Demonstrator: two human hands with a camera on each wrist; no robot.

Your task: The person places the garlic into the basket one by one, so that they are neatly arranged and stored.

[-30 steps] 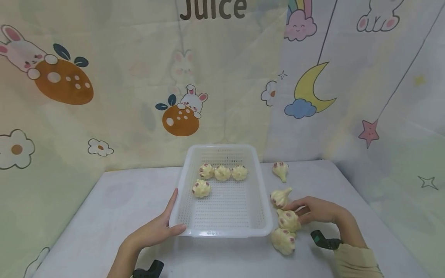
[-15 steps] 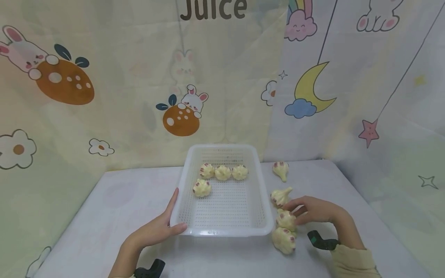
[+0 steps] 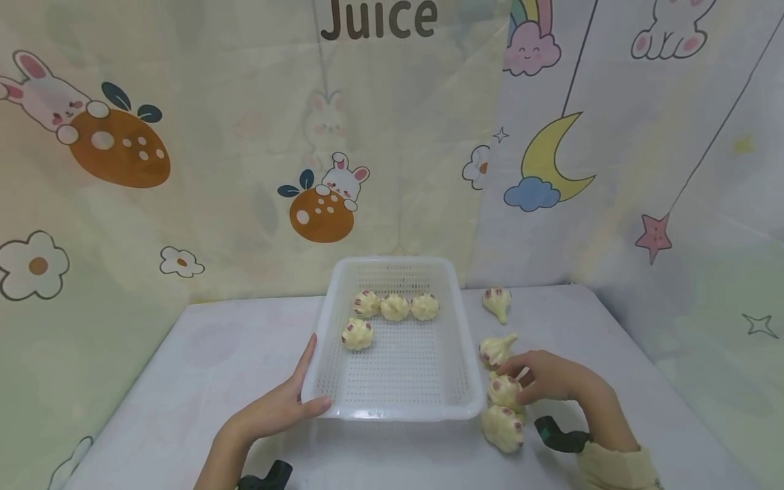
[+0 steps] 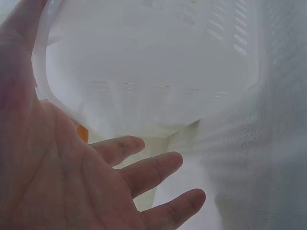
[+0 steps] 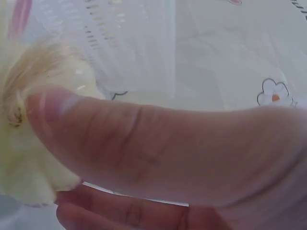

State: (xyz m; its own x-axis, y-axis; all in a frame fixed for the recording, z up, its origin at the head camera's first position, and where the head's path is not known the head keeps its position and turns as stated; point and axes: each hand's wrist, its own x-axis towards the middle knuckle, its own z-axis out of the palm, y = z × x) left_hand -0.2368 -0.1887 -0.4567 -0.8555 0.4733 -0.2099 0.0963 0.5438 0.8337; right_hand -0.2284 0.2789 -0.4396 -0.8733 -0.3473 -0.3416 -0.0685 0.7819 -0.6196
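A white plastic basket (image 3: pixel 392 412) with perforated walls and floor stands on the table. Several pale garlic bulbs with purplish marks are inside it, one of them the bulb (image 3: pixel 358 334) at the left. My left hand (image 3: pixel 275 412) rests against the basket's near left corner, its index finger along the outer wall and its thumb at the front rim. In the left wrist view the other fingers (image 4: pixel 151 172) extend straight, apart from the basket. Right of the basket, my right hand (image 3: pixel 548 376) pinches a garlic bulb (image 3: pixel 503 390); the right wrist view shows the thumb (image 5: pixel 120 139) pressing its root end.
Three more garlic bulbs lie in a line on the table right of the basket: one at the back (image 3: pixel 497 303), one (image 3: pixel 496 350) just beyond my right hand, and one (image 3: pixel 503 429) nearest me. A patterned cloth (image 3: pixel 245 170) hangs behind the white table (image 3: pixel 245 340).
The right hand and the bulb it pinches have shifted slightly left toward the basket. The left hand keeps its place at the basket's corner. The head view has tilted a little.
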